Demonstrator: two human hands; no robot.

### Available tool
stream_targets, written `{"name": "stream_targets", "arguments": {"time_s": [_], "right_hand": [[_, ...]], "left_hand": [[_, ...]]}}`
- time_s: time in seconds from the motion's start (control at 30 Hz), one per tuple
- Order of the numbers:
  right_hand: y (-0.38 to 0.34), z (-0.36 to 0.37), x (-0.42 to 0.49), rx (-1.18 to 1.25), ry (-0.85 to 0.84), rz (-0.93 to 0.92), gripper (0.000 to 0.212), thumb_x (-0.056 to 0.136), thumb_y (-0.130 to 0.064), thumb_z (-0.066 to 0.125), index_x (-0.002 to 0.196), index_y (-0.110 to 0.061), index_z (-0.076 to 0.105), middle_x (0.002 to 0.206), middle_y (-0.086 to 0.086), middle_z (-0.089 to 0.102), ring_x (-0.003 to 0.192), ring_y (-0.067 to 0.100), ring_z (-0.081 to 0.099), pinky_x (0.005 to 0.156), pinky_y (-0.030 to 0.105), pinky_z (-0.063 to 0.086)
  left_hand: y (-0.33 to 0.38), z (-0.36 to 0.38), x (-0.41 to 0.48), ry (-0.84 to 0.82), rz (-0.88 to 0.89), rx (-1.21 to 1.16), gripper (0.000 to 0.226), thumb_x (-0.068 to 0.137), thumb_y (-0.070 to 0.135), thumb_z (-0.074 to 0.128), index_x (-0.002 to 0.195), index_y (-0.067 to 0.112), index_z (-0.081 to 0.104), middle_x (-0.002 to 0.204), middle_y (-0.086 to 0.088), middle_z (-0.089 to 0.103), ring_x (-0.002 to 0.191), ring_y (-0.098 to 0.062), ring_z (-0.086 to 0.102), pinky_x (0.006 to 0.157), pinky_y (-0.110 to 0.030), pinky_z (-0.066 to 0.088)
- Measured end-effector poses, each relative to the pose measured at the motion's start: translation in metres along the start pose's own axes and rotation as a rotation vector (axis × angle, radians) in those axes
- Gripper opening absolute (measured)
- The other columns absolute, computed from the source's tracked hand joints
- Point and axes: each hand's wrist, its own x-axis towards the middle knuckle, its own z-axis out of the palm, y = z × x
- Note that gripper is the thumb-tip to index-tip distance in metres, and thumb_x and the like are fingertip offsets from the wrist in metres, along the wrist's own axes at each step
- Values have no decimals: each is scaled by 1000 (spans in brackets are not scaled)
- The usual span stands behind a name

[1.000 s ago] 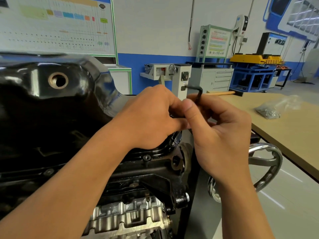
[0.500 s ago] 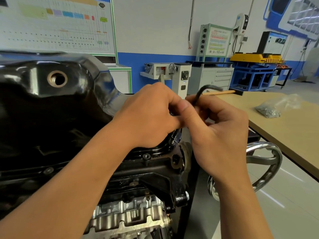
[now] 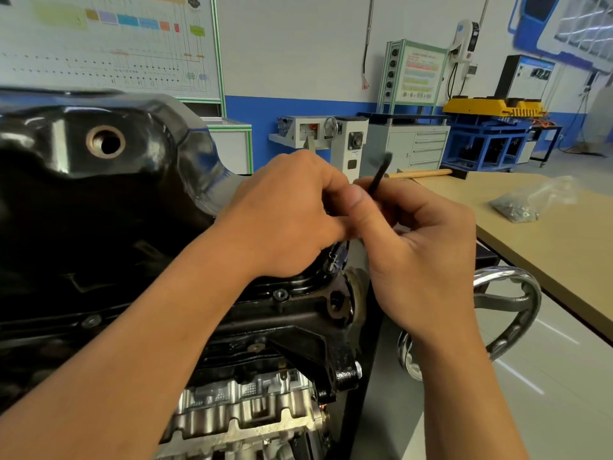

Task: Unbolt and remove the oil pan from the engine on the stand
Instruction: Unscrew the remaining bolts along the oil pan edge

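Observation:
The glossy black oil pan (image 3: pixel 99 200) sits on top of the upturned engine (image 3: pixel 258 386), its open drain hole (image 3: pixel 105 141) facing me. Flange bolts (image 3: pixel 280 294) show along the pan's rim. My left hand (image 3: pixel 292 217) is curled over the pan's right end, its fingertips hidden. My right hand (image 3: pixel 418 247) pinches a black hex key (image 3: pixel 378 175), whose blurred upper end sticks up between the two hands. The key's lower tip and the bolt under it are hidden by my fingers.
The stand's chrome handwheel (image 3: pixel 507 313) juts out right of the engine. A wooden workbench (image 3: pixel 547 234) at right carries a plastic bag of hardware (image 3: pixel 527 202) and a wooden-handled tool (image 3: pixel 421 173). Cabinets and blue racks line the far wall.
The hex key's free end has swung round between my fingers, from pointing left to pointing up and right. Both hands stayed at the pan's right end.

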Motion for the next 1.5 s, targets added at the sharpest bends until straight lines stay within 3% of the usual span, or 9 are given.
{"name": "stream_targets", "arguments": {"time_s": [0.1,0.27,0.47,0.6,0.8,1.03,1.27,1.4,1.5], "right_hand": [[-2,1,1,21,48,-7,10,93,-14,70,92,-11,79,71,0,71,65,10,64,58,20,47],[0,-2,1,-56,-27,18,20,101,-16,57,88,-17,73,73,-3,68,69,11,62,59,22,46],[-3,0,-1,-2,12,19,6,96,-19,67,95,-19,74,78,2,72,73,17,68,66,32,56],[-4,-2,1,24,123,16,7,86,-18,78,82,-21,74,71,-3,71,63,13,66,57,16,50],[-3,-1,0,28,96,28,8,82,-18,82,82,-14,75,66,3,67,60,17,58,54,17,47],[-3,-2,1,-39,-60,18,17,99,-10,59,93,-15,75,80,-4,72,76,11,67,65,16,50],[-4,-5,0,-14,-34,1,8,95,-18,70,92,-15,77,73,8,71,66,21,64,57,30,51],[-4,-1,0,-7,31,-16,13,94,-13,69,82,-19,73,66,-13,66,61,4,60,57,8,41],[-2,-4,1,-32,-58,19,19,100,-11,58,89,-13,74,75,-7,70,70,8,65,60,13,45]], "left_hand": [[2,0,0,-7,-18,16,28,69,50,66,82,26,73,79,8,73,82,-14,69,80,-43,55],[2,-7,0,-135,31,-66,10,90,35,70,93,31,79,85,14,76,70,6,65,70,-21,52],[1,-1,1,-40,-7,-28,9,83,35,76,84,27,79,77,7,76,79,-13,71,77,-43,56],[1,1,-1,42,-21,20,20,76,45,77,75,25,73,72,7,72,75,-14,69,74,-43,56],[3,0,-1,48,-24,54,24,67,47,72,61,28,60,58,9,60,65,-15,60,66,-39,52],[3,-7,1,-135,-7,-20,12,86,40,71,89,29,78,86,11,76,88,-11,71,87,-43,54],[3,0,2,-10,-30,-4,13,76,40,79,69,32,71,68,13,70,72,-12,67,73,-42,55],[4,0,1,-25,-34,16,34,64,56,69,81,27,75,76,11,73,81,-12,69,80,-43,55],[3,-4,1,-86,-10,-28,17,79,46,75,89,33,79,83,18,75,87,-4,70,86,-40,55]]}}
